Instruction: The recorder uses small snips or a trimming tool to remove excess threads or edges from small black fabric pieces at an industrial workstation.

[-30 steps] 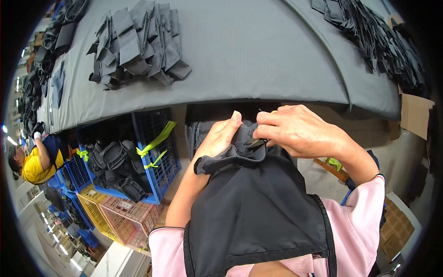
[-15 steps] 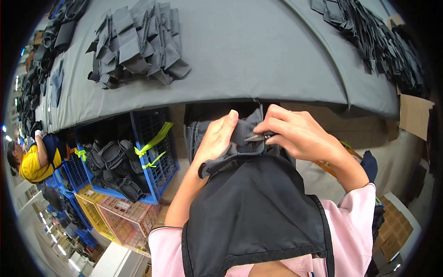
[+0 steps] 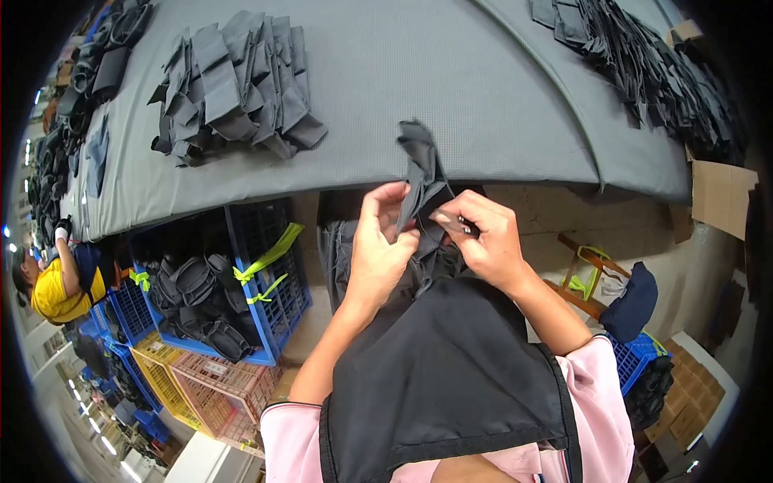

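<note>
A dark grey fabric piece [image 3: 420, 157] stands up in front of my chest, at the near edge of the covered table [image 3: 386, 97]. My left hand [image 3: 378, 253] pinches it between thumb and fingers. Small thread snips [image 3: 465, 227] are gripped in my right hand [image 3: 495, 245], their blades close against the right side of the fabric. Below my hands more dark fabric lies bunched up, partly hidden by the black apron [image 3: 443, 362] over my front.
Grey fabric pieces lie stacked [image 3: 233, 80] at the table's left, with a longer heap [image 3: 644, 72] at the right. A blue crate [image 3: 274, 282] of dark pouches stands lower left, above a pink crate [image 3: 217, 386]. Far left is a person in yellow [image 3: 60, 282].
The fabric has been raised upright above the table edge. My left hand has turned and shifted slightly, now pinching it; the right hand with the snips has moved a little lower.
</note>
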Motion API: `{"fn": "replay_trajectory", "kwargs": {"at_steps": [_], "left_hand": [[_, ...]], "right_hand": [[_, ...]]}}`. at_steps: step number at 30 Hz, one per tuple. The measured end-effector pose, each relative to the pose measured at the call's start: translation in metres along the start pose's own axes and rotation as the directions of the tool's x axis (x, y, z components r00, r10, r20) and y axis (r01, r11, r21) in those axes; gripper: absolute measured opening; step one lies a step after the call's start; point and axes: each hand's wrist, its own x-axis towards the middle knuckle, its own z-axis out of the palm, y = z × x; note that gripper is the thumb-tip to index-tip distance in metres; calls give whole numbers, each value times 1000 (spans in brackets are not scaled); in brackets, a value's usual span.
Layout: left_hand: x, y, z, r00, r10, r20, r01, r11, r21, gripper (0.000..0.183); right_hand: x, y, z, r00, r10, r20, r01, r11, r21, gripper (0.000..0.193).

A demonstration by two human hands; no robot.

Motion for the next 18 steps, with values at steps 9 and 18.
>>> {"fn": "replay_trajectory", "kwargs": {"at_steps": [9, 18], "left_hand": [[-10, -11, -1, 995, 39, -94, -53, 986, -155, 69], [-8, -6, 4, 988, 80, -129, -79, 997, 8, 72]], "right_hand": [[5, -30, -10, 999, 27, -43, -32, 992, -118, 28], [-10, -38, -12, 974, -191, 120, 225, 780, -584, 34]]}}
